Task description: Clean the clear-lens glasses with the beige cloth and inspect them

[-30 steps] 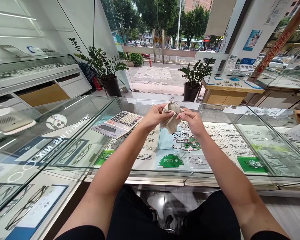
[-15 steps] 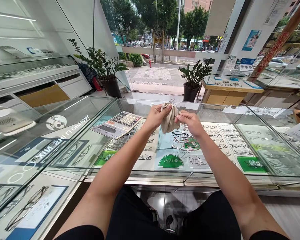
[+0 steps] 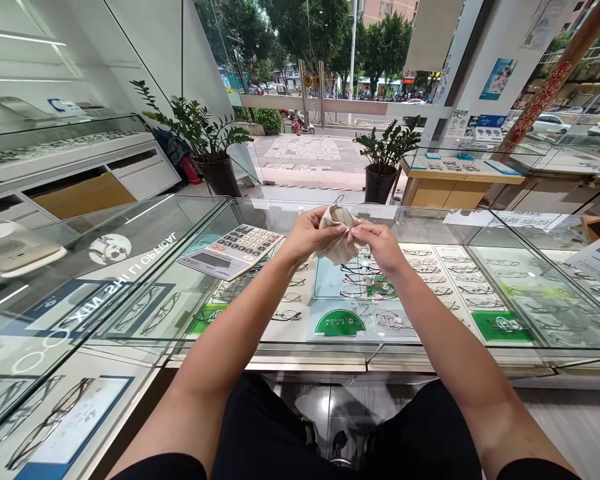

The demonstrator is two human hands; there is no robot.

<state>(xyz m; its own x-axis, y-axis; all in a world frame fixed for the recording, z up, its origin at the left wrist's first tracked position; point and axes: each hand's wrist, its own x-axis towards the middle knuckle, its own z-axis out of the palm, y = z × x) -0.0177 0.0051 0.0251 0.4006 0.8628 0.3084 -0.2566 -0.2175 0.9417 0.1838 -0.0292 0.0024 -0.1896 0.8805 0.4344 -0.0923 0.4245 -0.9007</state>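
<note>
A: Hands?
B: Left hand and right hand both pinched shut on beige cloth, held above glass counter, 12 o'clock from the person.
A: Around it?
B: Calculator at the cloth's 9 o'clock, lying on the glass. Potted plant beyond, at 1 o'clock.

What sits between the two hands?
A beige cloth, bunched up, pinched by the left hand and the right hand above the glass counter; a thin wire loop pokes out of its top. Seen in the head view.
</note>
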